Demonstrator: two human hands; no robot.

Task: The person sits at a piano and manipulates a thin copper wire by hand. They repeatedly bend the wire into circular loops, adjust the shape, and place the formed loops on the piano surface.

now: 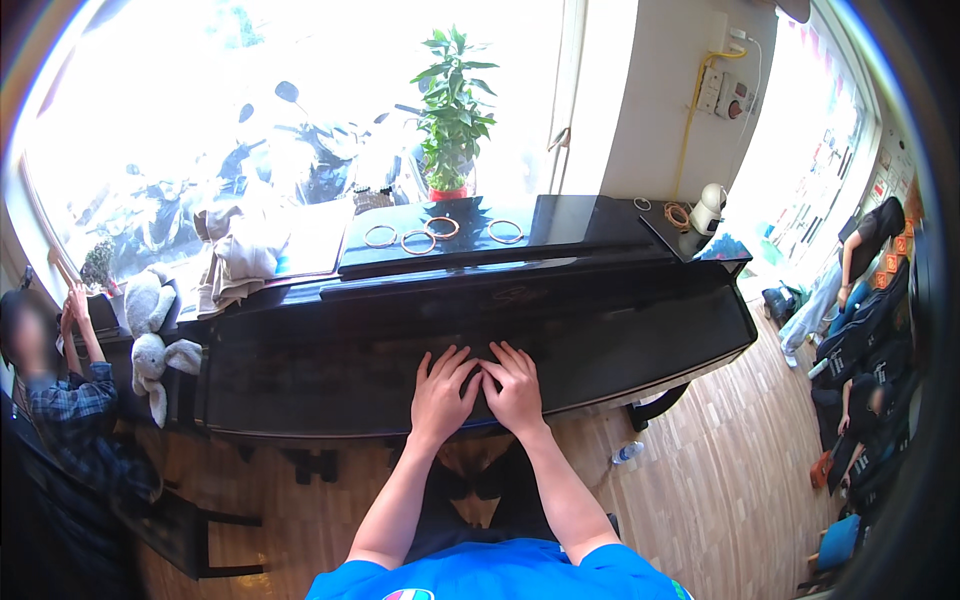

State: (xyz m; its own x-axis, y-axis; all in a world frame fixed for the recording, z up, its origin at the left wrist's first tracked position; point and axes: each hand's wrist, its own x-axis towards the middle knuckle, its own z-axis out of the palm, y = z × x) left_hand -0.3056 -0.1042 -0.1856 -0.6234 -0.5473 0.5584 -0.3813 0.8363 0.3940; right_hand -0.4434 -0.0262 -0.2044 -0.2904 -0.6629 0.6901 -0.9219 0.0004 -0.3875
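Both my hands lie side by side on the closed lid of a black upright piano. My left hand rests palm down with its fingers stretched out. Close against it, my right hand is also palm down, fingers extended, and the thumbs nearly meet. Neither hand holds anything. On the piano's top, beyond the hands, lie several thin brown hoops.
A potted plant stands behind the piano by the window. Grey cloth and a plush rabbit sit left, near a seated person. At right are a white camera-like device, a floor bottle and other people.
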